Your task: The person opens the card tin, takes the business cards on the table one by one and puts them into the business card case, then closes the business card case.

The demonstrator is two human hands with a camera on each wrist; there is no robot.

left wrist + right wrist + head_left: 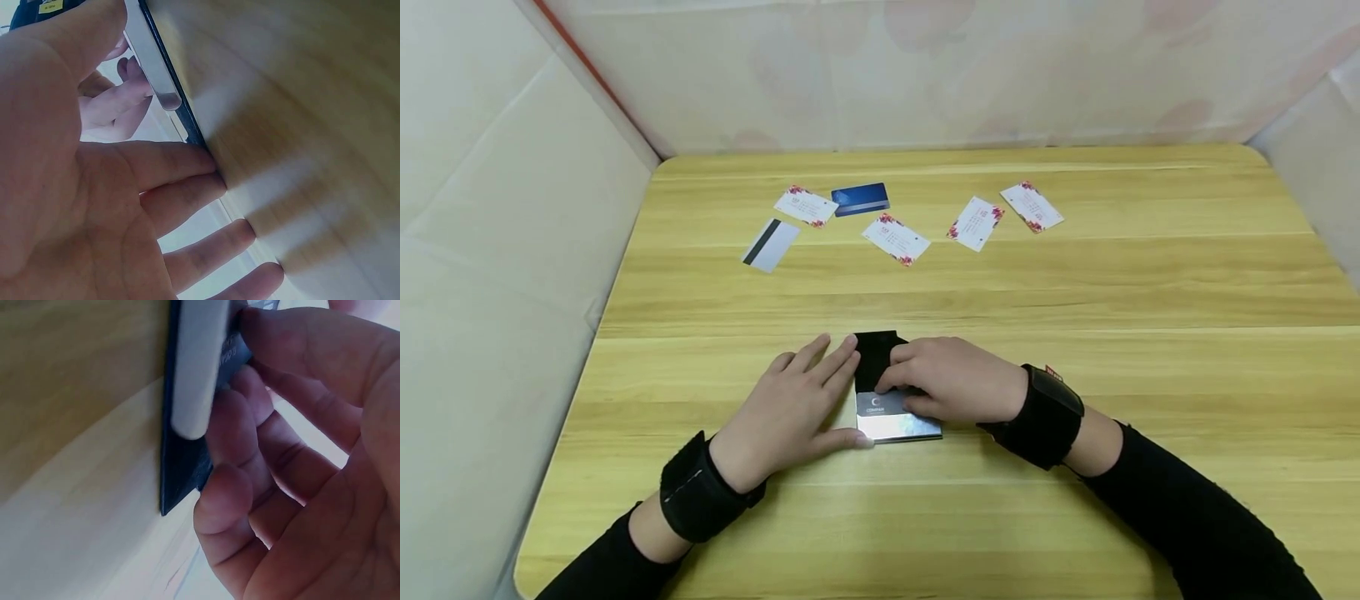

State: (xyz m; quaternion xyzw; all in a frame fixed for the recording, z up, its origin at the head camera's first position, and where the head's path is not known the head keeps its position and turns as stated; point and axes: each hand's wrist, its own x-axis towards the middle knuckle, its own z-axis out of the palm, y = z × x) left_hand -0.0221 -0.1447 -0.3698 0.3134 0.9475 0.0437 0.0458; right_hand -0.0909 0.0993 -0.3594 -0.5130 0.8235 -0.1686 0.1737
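A flat black card case with a silver metal lower part lies on the table between both hands. Across its middle lies a grey card with white print, partly covered by fingers. My left hand rests along the case's left side, fingers straight, thumb at the lower left corner; the left wrist view shows the fingertips at its edge. From the right, my right hand reaches over the case with curled fingers, pinching the grey card. In the right wrist view the thumb touches the card's printed face.
Beyond the case, several white cards with red floral corners, such as one white card, are scattered on the wooden table. A blue card and a white card with a black stripe lie at the back left. Pale cloth walls enclose the table.
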